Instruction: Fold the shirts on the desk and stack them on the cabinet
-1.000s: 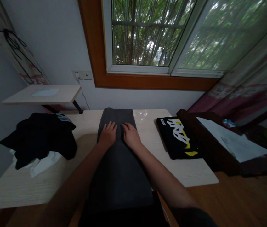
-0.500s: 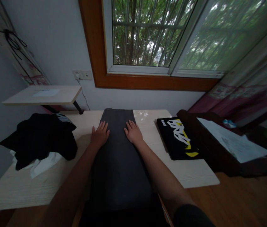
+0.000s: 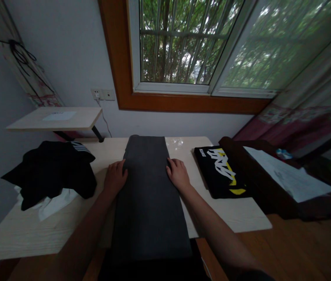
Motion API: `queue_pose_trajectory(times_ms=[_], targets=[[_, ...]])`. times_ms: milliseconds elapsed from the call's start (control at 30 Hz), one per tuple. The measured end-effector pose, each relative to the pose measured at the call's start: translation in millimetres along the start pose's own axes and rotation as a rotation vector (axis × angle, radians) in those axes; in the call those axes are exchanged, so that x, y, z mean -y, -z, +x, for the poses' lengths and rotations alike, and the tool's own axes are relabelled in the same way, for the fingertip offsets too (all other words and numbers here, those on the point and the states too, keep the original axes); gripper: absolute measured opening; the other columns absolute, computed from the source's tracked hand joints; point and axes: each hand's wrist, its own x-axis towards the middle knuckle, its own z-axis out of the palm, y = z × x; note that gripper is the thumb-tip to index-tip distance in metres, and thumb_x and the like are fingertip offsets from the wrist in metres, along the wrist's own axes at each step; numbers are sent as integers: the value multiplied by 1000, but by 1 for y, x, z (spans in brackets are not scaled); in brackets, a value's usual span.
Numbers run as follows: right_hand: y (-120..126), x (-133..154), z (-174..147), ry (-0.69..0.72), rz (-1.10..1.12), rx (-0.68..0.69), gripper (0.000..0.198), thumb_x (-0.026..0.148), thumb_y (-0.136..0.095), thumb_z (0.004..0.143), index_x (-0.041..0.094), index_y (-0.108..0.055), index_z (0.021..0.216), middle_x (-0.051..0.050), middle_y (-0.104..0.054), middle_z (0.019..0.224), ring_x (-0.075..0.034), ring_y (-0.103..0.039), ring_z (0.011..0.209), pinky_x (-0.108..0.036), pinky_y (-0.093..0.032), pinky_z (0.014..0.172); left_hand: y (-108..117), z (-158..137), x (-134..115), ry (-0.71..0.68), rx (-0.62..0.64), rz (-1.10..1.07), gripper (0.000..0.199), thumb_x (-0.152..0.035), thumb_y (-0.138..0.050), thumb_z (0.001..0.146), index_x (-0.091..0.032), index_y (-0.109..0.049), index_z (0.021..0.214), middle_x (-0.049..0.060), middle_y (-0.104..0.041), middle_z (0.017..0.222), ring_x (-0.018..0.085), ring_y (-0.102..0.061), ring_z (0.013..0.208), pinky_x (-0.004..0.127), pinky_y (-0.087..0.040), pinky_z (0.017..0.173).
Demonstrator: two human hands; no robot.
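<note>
A long dark grey folded garment lies lengthwise over the table, smooth and flat, its near end reaching the front edge by my body. At its left edge is my left hand, fingers curled and thumb on the cloth. Opposite, my right hand has its fingers bent at the right edge with the thumb against the fabric. Both hands appear to pinch the garment's sides, though the fingertips are partly hidden.
A heap of black clothing and a white cloth lie on the table at left, below a small raised shelf. At right rests a folded black garment with white and yellow print, beside a dark brown piece of furniture bearing papers.
My hands were spread flat on top of the garment. They have moved outward and slightly nearer to me, and their fingers now curl at its side edges.
</note>
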Motion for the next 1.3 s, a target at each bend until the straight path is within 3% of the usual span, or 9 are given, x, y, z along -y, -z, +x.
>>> queue_pose_trajectory(times_ms=[167, 367, 567, 733, 867, 967, 1033, 1133, 1300], targets=[[13, 4, -20, -34, 78, 27, 52, 41, -49, 100, 20, -50, 148, -14, -66, 118, -30, -56, 112, -43, -44, 102, 12, -16, -11, 111, 4, -134, 56, -34, -54, 92, -13, -47, 144, 18, -63, 124, 31, -59, 115, 46, -45, 104], [21, 3, -40, -34, 297, 164, 45, 34, -46, 101, 21, -53, 144, -12, -70, 118, -25, -64, 107, -39, -47, 99, 30, -36, -10, 256, 174, -414, 58, -36, -58, 91, -25, -43, 146, 7, -70, 105, 24, -69, 92, 37, -52, 84], [38, -8, -49, -55, 470, 339, 54, 28, -53, 97, 24, -43, 149, -11, -70, 121, -24, -67, 109, -36, -49, 94, 38, -37, 9, 196, 313, -571, 52, -39, -62, 84, -24, -52, 133, 5, -69, 102, 23, -67, 92, 34, -50, 82], [62, -19, -54, -69, 679, 616, 54, 24, -61, 90, 25, -47, 143, -5, -70, 104, -18, -67, 83, -28, -51, 73, 59, -43, 15, 156, 532, -625, 62, -41, -67, 78, -22, -48, 134, 1, -64, 91, 21, -64, 82, 33, -48, 77], [74, -24, -58, -132, 776, 1001, 46, 27, -68, 84, 24, -55, 128, 5, -60, 75, -8, -50, 47, -19, -39, 46, 87, -55, 12, 84, 732, -652, 61, -40, -66, 77, -25, -49, 134, -1, -61, 87, 20, -62, 82, 31, -46, 74], [73, -28, -59, -114, 856, 1226, 46, 30, -78, 76, 21, -58, 117, 6, -58, 73, -7, -52, 45, -18, -38, 43, 103, -63, 10, 23, 885, -644, 52, -39, -66, 77, -27, -56, 127, -2, -62, 88, 21, -62, 84, 30, -45, 74], [72, -30, -58, -103, 920, 1280, 52, 36, -80, 75, 20, -57, 119, 5, -59, 76, -9, -57, 48, -20, -43, 45, 107, -65, 12, 5, 934, -649, 50, -40, -67, 77, -28, -59, 125, -1, -64, 91, 21, -62, 86, 30, -46, 74], [69, -30, -55, -104, 971, 1145, 64, 45, -75, 83, 22, -49, 137, 3, -61, 80, -11, -60, 57, -24, -49, 55, 98, -62, 16, 36, 865, -662, 60, -46, -66, 80, -29, -54, 136, 0, -66, 93, 22, -64, 86, 31, -47, 75], [59, -24, -47, -135, 857, 616, 66, 43, -66, 90, 26, -41, 148, 3, -56, 86, -12, -58, 67, -24, -47, 60, 68, -44, 16, 244, 560, -723, 85, -55, -61, 84, -25, -27, 156, 5, -69, 97, 26, -69, 89, 37, -51, 80]])
